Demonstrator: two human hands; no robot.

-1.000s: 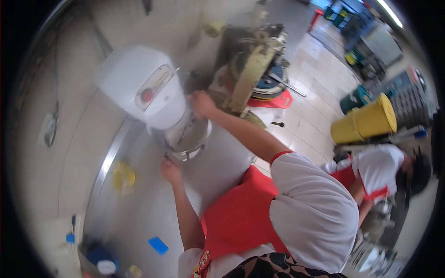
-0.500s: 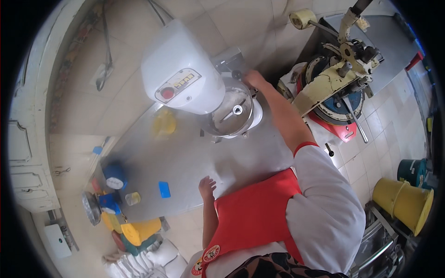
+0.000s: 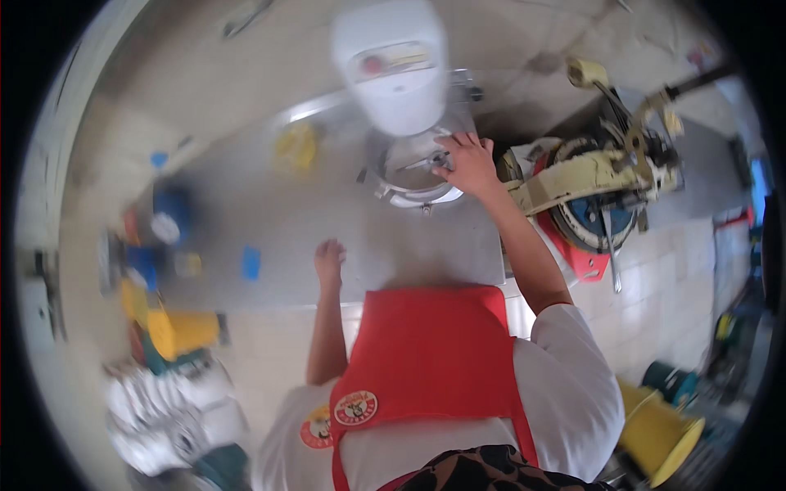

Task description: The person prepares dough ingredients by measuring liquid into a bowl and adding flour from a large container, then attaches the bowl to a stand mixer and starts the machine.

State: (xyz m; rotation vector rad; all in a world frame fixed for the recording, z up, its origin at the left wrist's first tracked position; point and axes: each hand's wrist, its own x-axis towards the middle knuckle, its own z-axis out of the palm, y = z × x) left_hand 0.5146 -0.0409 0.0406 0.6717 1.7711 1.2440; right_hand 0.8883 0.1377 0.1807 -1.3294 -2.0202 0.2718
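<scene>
A white stand mixer [image 3: 391, 69] stands toward the back of the steel table [image 3: 401, 254], its rounded head tipped up and back. Below it sits a metal mixing bowl [image 3: 413, 199], with a metal attachment [image 3: 419, 163] visible inside. My right hand [image 3: 469, 164] reaches over the bowl's right rim, fingers spread and close to the attachment's round end; whether they touch it I cannot tell. My left hand [image 3: 330, 255] hovers near the table's front edge, fingers loosely bent, with nothing visible in it. Both hands and the mixer are somewhat blurred.
A crumpled yellow item [image 3: 296, 147] lies left of the bowl. Farther left are a small blue item [image 3: 251, 263] and a blue round container [image 3: 170, 214]. A cream-and-red machine with a long lever [image 3: 612, 245] stands right of the table. A yellow bucket [image 3: 665, 434] is at lower right.
My right hand has moved from beside the bowl's far right edge to above its right rim, its fingers now spread. The view has turned and shifted; my left hand still hovers by the table edge.
</scene>
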